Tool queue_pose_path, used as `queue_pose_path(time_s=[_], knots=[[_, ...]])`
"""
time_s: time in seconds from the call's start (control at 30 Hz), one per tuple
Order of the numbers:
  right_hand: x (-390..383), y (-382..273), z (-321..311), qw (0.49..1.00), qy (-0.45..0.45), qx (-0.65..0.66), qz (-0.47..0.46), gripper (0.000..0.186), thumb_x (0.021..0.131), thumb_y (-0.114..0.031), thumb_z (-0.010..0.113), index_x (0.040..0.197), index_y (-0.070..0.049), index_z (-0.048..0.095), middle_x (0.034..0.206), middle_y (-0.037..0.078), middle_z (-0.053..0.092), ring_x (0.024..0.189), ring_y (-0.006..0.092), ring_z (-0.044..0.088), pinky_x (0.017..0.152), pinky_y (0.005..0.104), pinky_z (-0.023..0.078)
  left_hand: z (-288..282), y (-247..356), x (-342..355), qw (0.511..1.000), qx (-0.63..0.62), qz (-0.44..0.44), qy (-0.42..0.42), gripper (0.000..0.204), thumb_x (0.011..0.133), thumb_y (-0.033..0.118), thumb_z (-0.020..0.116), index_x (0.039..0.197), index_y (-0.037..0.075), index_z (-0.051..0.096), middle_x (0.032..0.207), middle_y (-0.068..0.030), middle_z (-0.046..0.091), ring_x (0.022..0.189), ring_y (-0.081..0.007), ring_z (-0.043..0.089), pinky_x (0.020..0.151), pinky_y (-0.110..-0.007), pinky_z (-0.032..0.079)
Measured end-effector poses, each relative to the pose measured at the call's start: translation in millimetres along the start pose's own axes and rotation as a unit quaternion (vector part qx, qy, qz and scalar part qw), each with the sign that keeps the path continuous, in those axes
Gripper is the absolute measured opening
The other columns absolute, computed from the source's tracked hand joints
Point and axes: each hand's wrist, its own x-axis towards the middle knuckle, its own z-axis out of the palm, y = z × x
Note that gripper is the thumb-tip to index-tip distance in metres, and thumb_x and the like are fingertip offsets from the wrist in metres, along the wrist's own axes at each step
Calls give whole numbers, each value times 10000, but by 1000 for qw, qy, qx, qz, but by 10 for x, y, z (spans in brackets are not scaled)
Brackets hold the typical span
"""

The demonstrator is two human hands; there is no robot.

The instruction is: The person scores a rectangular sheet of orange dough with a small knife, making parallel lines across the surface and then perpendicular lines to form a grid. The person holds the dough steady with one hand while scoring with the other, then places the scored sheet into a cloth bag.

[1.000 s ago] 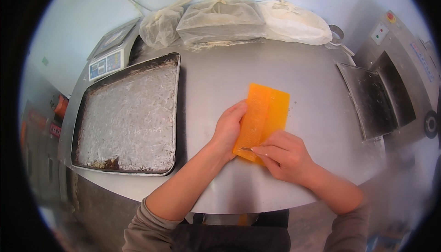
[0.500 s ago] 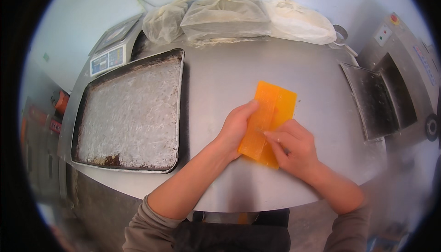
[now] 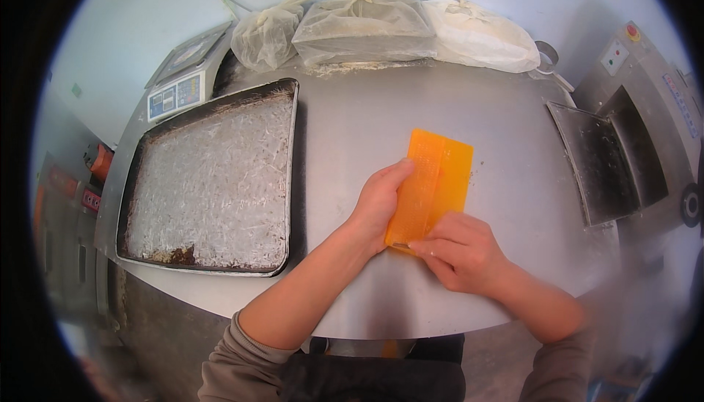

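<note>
My left hand (image 3: 381, 200) grips an orange plastic dough scraper (image 3: 418, 189) by its left edge, thumb lying on its face. The scraper is tilted over the steel table; a textured strip runs along its left side and a smooth, thinner part along its right. My right hand (image 3: 462, 251) is closed in a pinch at the scraper's lower end, fingertips on or against it. By those fingertips shows a small, thin, dark sliver (image 3: 400, 246), too small to name. Dark crumbs (image 3: 474, 172) lie on the table right of the scraper.
On the left of the steel table (image 3: 352, 130) lies a large worn baking tray (image 3: 213, 174), with a digital scale (image 3: 180, 83) behind it. Several tied bags (image 3: 367, 31) line the wall. A metal machine (image 3: 638, 123) with an open, dark chute stands at the right.
My right hand has slid down the scraper from its middle to its lower end. My left hand and the scraper have barely moved. The view has shifted slightly.
</note>
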Motion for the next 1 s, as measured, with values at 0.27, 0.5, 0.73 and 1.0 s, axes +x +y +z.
queue_pose_path(time_s=[0.27, 0.5, 0.73, 1.0], knots=[[-18, 11, -82, 997, -28, 66, 12, 136, 872, 22, 844, 960, -79, 820, 885, 59, 687, 767, 272, 671, 661, 400, 541, 43, 20, -27, 999, 31, 9, 27, 403, 1220, 310, 521, 1372, -18, 699, 1328, -123, 756, 1162, -225, 742, 1003, -405, 630], [32, 442, -291, 962, 192, -89, 172, 141, 919, 116, 780, 1004, 4, 791, 885, 109, 683, 793, 270, 669, 664, 363, 549, 74, -27, -36, 993, 116, 27, 25, 370, 1212, 298, 555, 1293, -15, 736, 1192, -89, 793, 1057, -182, 764, 928, -375, 640], [11, 594, -317, 961, 196, -128, 149, 152, 930, 127, 773, 1041, 25, 795, 907, 110, 695, 818, 249, 686, 697, 344, 565, 91, -55, -59, 989, 146, 22, 11, 385, 1209, 307, 568, 1306, -28, 733, 1191, -93, 794, 1045, -179, 767, 908, -367, 640], [11, 618, -291, 964, 187, -134, 131, 144, 919, 123, 780, 1006, 9, 790, 864, 97, 656, 785, 264, 644, 654, 371, 514, 84, -66, -52, 989, 144, 26, 7, 420, 1209, 316, 573, 1377, -40, 719, 1226, -103, 791, 1080, -190, 771, 929, -376, 644]])
